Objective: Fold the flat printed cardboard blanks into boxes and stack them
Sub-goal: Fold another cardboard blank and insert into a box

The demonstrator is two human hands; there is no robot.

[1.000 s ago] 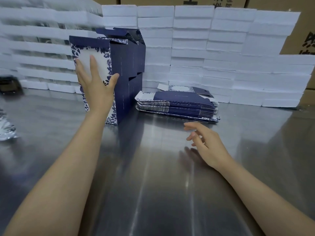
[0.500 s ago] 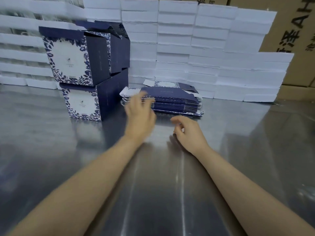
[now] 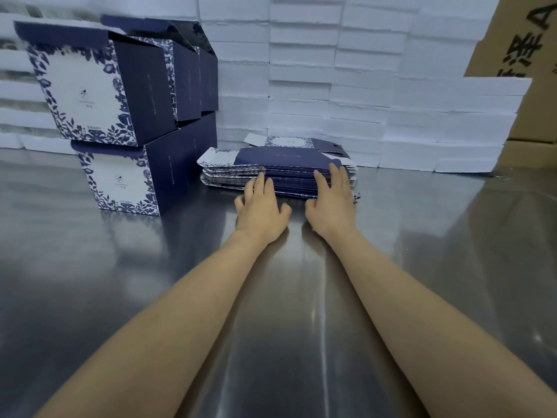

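A pile of flat navy and white floral cardboard blanks (image 3: 280, 167) lies on the steel table (image 3: 90, 267) near the back. My left hand (image 3: 260, 209) rests at the pile's front edge, fingers spread and touching the blanks. My right hand (image 3: 333, 200) lies beside it, fingertips on top of the pile's right part. Neither hand has lifted a blank. To the left stand folded boxes in two layers: a lower box (image 3: 132, 179) and an upper box (image 3: 99, 89), with more behind them.
A wall of stacked white foam slabs (image 3: 361, 86) runs along the back of the table. Brown printed cartons (image 3: 530, 55) stand at the far right. Bare steel surface stretches in front of and to the right of the pile.
My left hand left the stacked box at the left and moved right. Both hands reached forward onto the pile of blanks.
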